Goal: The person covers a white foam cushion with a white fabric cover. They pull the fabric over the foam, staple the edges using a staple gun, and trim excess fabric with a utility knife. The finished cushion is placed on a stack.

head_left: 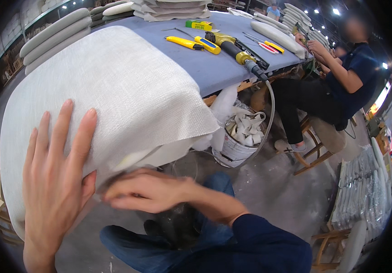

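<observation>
A seat cushion or panel draped in white woven fabric (114,77) lies in front of me, partly on the blue-grey tabletop and overhanging its near edge. My left hand (55,168) rests flat on the fabric, fingers spread. At the near edge of the fabric is my right hand (148,191), its fingers curled in and somewhat blurred. What those fingers pinch, if anything, is hidden. The fabric's loose corner hangs down to the right of them, with its cut edge showing.
On the blue-grey table (178,59) lie a yellow utility knife (184,43), a yellow-handled tool (208,45), an air stapler (232,48) with a hose, and a yellow-green box (198,24). A scrap bucket (234,148) stands below. A co-worker (355,73) sits at right.
</observation>
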The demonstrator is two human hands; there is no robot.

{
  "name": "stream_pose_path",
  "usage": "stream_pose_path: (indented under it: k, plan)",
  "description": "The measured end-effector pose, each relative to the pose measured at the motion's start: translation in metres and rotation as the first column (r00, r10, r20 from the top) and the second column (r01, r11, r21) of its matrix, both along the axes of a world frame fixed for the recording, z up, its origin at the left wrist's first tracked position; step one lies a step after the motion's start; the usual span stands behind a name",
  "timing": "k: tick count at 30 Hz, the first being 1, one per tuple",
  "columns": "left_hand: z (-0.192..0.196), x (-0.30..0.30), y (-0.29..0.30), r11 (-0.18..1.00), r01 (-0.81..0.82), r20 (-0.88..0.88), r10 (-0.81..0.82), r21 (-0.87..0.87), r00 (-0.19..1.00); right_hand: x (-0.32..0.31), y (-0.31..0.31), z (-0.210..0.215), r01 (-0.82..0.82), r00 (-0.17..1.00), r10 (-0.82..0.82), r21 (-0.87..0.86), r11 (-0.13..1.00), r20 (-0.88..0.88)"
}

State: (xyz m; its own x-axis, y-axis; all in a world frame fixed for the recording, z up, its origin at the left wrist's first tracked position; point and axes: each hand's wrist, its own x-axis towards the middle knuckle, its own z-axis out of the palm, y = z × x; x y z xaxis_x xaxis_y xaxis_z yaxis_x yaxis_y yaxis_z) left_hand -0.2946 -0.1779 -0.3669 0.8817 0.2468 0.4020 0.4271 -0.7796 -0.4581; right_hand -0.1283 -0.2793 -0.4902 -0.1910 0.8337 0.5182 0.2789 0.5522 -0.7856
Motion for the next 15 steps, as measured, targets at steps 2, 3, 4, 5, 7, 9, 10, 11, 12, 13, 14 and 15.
stream_pose_path:
  k: [2,3,4,5,7,9,10,11,12,13,14,15]
  plan:
    - [-0.001,-0.001,-0.004,0.999,-0.036,-0.020,0.036,0.005,0.999,0.026,-0.042,0.017,-0.241,0.959,0.249,-0.078,0.968,0.137]
    - [0.000,-0.001,-0.007,0.999,-0.049,-0.023,0.049,0.007,0.999,0.038,-0.065,0.038,-0.295,0.943,0.294,-0.016,0.955,0.154]
    - [0.002,-0.002,-0.009,0.999,-0.054,-0.020,0.054,0.006,0.998,0.048,-0.088,0.063,-0.238,0.959,0.222,0.076,0.968,0.174]
    - [0.001,-0.001,-0.008,1.000,-0.031,-0.012,0.031,0.003,0.999,0.060,-0.108,0.088,-0.147,0.980,0.124,0.143,0.979,0.154]
    - [-0.001,-0.003,-0.004,0.998,-0.053,-0.025,0.054,0.022,0.998,0.097,-0.106,0.106,0.327,0.925,-0.367,0.291,0.899,0.095]
    - [0.003,-0.008,-0.004,1.000,-0.025,0.002,0.025,0.001,1.000,0.135,-0.094,0.146,0.738,0.594,-0.789,0.283,0.612,0.156]
    - [0.004,-0.010,-0.005,1.000,-0.020,0.011,0.020,-0.004,1.000,0.174,-0.074,0.158,0.787,0.483,-0.838,0.293,0.543,0.254]
    - [0.003,-0.008,-0.004,1.000,0.022,0.018,-0.022,-0.014,1.000,0.220,-0.064,0.166,0.826,0.269,-0.862,0.357,0.435,0.429]
    - [0.002,-0.005,-0.003,0.998,0.061,0.023,-0.060,-0.024,0.998,0.262,-0.059,0.167,0.835,0.035,-0.824,0.437,0.335,0.565]
    - [0.002,-0.008,0.000,0.998,0.058,0.023,-0.058,-0.025,0.998,0.292,-0.044,0.159,0.866,-0.101,-0.740,0.425,0.264,0.665]
    - [0.001,-0.007,0.002,0.996,0.086,0.038,-0.085,-0.018,0.996,0.314,-0.035,0.155,0.885,-0.234,-0.621,0.428,0.182,0.748]
    - [0.000,-0.006,0.004,0.994,0.106,0.043,-0.106,-0.012,0.993,0.332,-0.029,0.156,0.930,-0.224,-0.515,0.339,0.141,0.827]
